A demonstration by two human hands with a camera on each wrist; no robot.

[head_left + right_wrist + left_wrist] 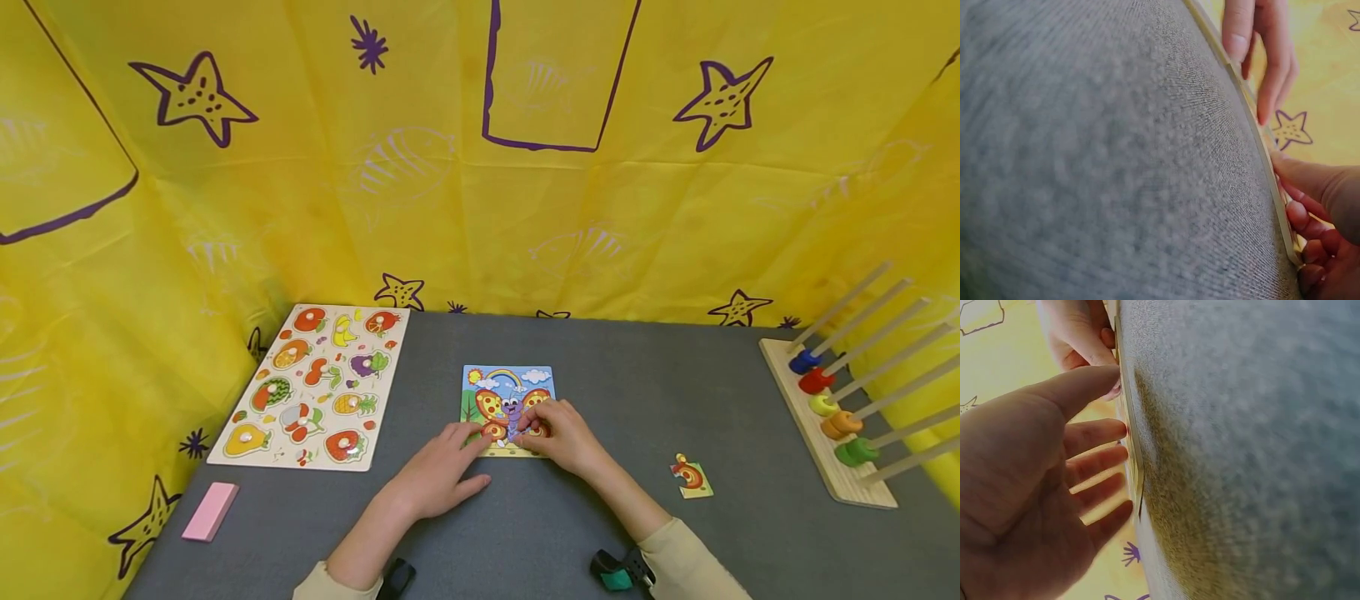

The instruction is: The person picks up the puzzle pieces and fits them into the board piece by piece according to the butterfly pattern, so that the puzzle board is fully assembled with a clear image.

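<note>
A butterfly puzzle (pixel 507 379) lies flat on the table in front of me. My left hand (pixel 438 471) rests at its lower left, fingers loosely bent and fingertips touching it, thumb apart from it. From the lower right, my right hand (pixel 566 437) reaches over the puzzle. Its thumb and bent fingers pinch a puzzle piece at the lower middle, mostly hidden beneath them. In the right wrist view the right thumb (pixel 1310 178) reaches the board's edge, with the other fingers curled close by. A loose puzzle piece (pixel 692 479) with an orange-red spiral lies to the right.
A fruit peg board (pixel 273 429) lies at the left, with a pink block (pixel 211 512) below it. A wooden rack (pixel 832 462) of upright pegs and coloured rings stands at the right. Yellow patterned cloth (pixel 465 208) hangs behind the grey table (pixel 622 375).
</note>
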